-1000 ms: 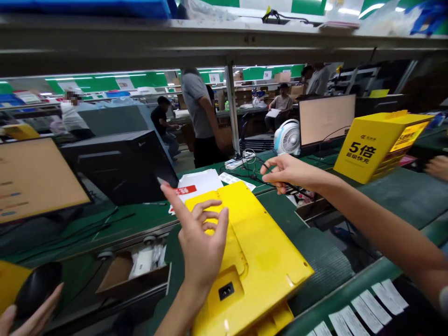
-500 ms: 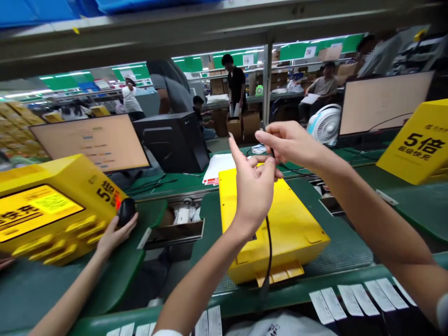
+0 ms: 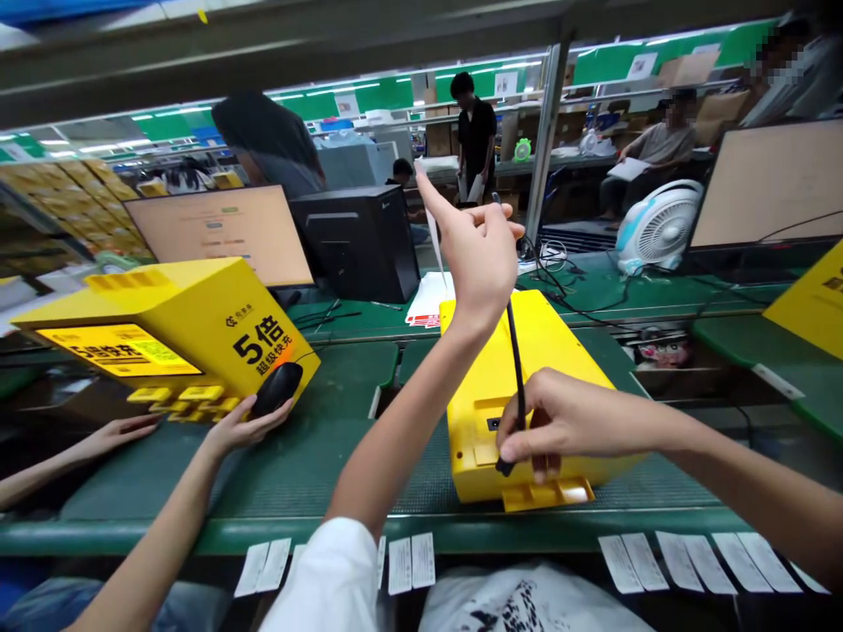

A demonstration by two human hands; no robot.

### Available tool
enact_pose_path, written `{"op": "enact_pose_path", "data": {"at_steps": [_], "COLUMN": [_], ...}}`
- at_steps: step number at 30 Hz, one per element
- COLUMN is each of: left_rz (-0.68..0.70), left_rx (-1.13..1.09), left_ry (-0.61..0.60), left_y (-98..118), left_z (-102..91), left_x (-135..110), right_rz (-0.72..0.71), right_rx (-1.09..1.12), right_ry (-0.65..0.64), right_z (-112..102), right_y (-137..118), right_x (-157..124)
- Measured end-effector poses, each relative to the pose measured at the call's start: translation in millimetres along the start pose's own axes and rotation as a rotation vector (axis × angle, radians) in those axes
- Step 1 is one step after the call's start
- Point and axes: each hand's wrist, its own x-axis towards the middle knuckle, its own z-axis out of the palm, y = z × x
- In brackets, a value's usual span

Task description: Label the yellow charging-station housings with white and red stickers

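Note:
My left hand [image 3: 480, 259] is raised above the yellow box, with its fingers curled round the upper part of a black cable [image 3: 515, 351]. Its index finger stretches out, and a thin white strip [image 3: 436, 250] hangs from near that fingertip. Lower down, my right hand [image 3: 559, 421] pinches the same cable just above its black plug end [image 3: 504, 466]. The yellow box [image 3: 553, 338] lies on the belt beneath both hands. A small black socket [image 3: 493, 424] shows in its surface, beside my right fingers and apart from the plug.
At the left, a co-worker's hand [image 3: 243, 430] holds a black mouse [image 3: 279, 388] against another yellow box [image 3: 217, 307]. Behind the belt are a monitor [image 3: 220, 233], a black computer case [image 3: 359, 241] and a white fan [image 3: 662, 224]. Paper labels [image 3: 412, 562] hang along the front edge.
My right hand has moved down from beside my left fingers to the cable's lower end. My left hand has gone up with the upper part. The co-worker's mouse and box appear farther right.

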Motion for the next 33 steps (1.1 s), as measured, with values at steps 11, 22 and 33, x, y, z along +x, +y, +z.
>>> {"op": "enact_pose_path", "data": {"at_steps": [11, 22, 33], "left_rz": [-0.042, -0.254, -0.251], "left_rx": [0.475, 0.551, 0.636], "left_ry": [0.125, -0.008, -0.186], "left_y": [-60, -109, -117], "left_z": [-95.6, -116.2, -114.2], "left_x": [-22, -87, -81], "right_rz": [-0.103, -0.099, -0.137], "right_rx": [-0.62, -0.815, -0.758], "right_ry": [0.262, 0.315, 0.309], "right_z": [-16, -5, 0], "right_y": [7, 4, 1], "right_x": [24, 27, 38]}}
